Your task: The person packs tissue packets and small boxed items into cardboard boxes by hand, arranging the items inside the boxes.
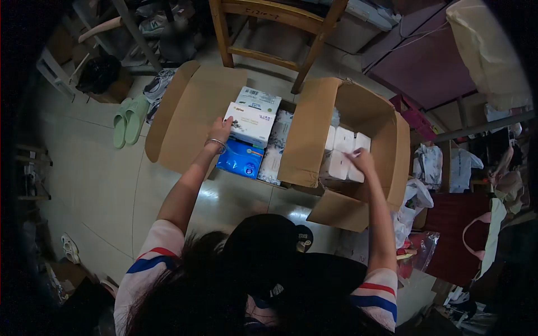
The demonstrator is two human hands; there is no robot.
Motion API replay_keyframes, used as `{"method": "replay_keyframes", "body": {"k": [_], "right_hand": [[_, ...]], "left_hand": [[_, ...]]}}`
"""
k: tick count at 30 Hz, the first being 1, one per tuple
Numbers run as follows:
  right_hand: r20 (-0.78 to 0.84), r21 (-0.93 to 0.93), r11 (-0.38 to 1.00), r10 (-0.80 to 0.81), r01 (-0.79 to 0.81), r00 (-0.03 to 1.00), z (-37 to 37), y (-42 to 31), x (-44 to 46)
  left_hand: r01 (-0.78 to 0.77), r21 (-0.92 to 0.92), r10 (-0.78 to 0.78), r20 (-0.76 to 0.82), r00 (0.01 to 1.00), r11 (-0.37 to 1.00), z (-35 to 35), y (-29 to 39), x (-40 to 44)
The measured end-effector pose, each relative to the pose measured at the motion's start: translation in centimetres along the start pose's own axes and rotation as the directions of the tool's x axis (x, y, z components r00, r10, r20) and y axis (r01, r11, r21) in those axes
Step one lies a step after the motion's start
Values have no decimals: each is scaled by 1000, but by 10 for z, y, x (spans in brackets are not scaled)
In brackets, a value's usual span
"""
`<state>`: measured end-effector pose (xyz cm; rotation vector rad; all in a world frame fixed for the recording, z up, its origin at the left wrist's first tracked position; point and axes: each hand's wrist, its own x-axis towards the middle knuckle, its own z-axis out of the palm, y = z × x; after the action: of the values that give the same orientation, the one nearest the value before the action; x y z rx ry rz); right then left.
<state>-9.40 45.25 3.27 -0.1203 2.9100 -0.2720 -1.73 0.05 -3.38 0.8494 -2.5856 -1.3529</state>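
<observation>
My left hand (219, 132) rests on the left edge of a white tissue pack (252, 123), its fingers on the pack's side. Another white pack (259, 99) lies behind it, and a blue pack (240, 159) lies nearer to me in the same open cardboard box (196, 112). Patterned packs (272, 155) fill that box's right side. My right hand (363, 161) reaches into a second cardboard box (308, 134), fingers bent against the white rolls or packs (337, 164) inside. Whether it grips one is hard to see.
A wooden chair (274, 54) stands beyond the boxes. Green slippers (130, 121) and a black-bagged bin (101, 75) are at the left. Plastic bags (412, 207) and a dark red bag (457, 232) lie at the right.
</observation>
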Motion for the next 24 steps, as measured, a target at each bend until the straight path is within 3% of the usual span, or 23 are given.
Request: {"method": "replay_keyframes", "body": {"k": [1, 2, 4, 5, 7, 9, 11, 12, 13, 14, 16, 17, 18, 20, 22, 24], "right_hand": [[29, -160, 987, 9, -5, 1000, 26, -11, -14], [57, -315, 949, 22, -3, 998, 43, -22, -22], [82, -293, 956, 51, -24, 995, 51, -40, -16], [104, -275, 960, 90, -59, 991, 50, -45, -15], [106, -238, 965, 140, -111, 985, 39, -50, -18], [106, -202, 966, 183, -159, 977, 34, -54, -22], [78, -163, 966, 215, -201, 973, 35, -51, -26], [85, -163, 969, 203, -188, 975, 36, -51, -26], [82, -168, 970, 194, -178, 978, 36, -50, -27], [62, -169, 971, 182, -169, 981, 36, -49, -27], [19, -165, 973, 165, -160, 986, 26, -53, -23], [2, -166, 973, 162, -160, 987, 13, -53, -22], [-12, -169, 971, 169, -168, 986, -12, -58, -22], [-81, -123, 977, 168, -177, 983, -76, -73, -31], [-172, 68, 983, 182, -172, 968, -134, -79, -40], [-365, 338, 941, 148, -17, 919, -172, -112, -60]], "left_hand": [[-13, 310, 79, -201, 976, 951, -2, 14, -12], [-3, 312, 71, -205, 976, 950, -6, 28, -23], [-267, 296, 388, -506, 770, 917, -12, 50, -43], [-259, 299, 383, -507, 772, 918, -5, 54, -54], [-552, 46, 494, -513, 702, 832, 8, 64, -77], [-506, -138, 486, -153, 860, 852, 26, 64, -105], [-398, -311, 468, 194, 862, 863, 39, 79, -127], [-393, -314, 462, 184, 868, 864, 49, 81, -136], [-202, -418, 345, 302, 889, 885, 65, 78, -140], [0, -492, 241, 427, 872, 871, 80, 74, -143], [-281, -429, 471, 440, 765, 858, 107, 58, -142], [-209, -305, 363, 639, 678, 929, 109, 55, -142], [-203, -303, 356, 639, 682, 931, 111, 57, -144], [-37, -389, 333, 732, 594, 921, 117, 65, -148], [-30, -453, 375, 697, 611, 891, 126, 63, -153], [-28, -515, 416, 658, 627, 857, 127, 64, -160]]}}
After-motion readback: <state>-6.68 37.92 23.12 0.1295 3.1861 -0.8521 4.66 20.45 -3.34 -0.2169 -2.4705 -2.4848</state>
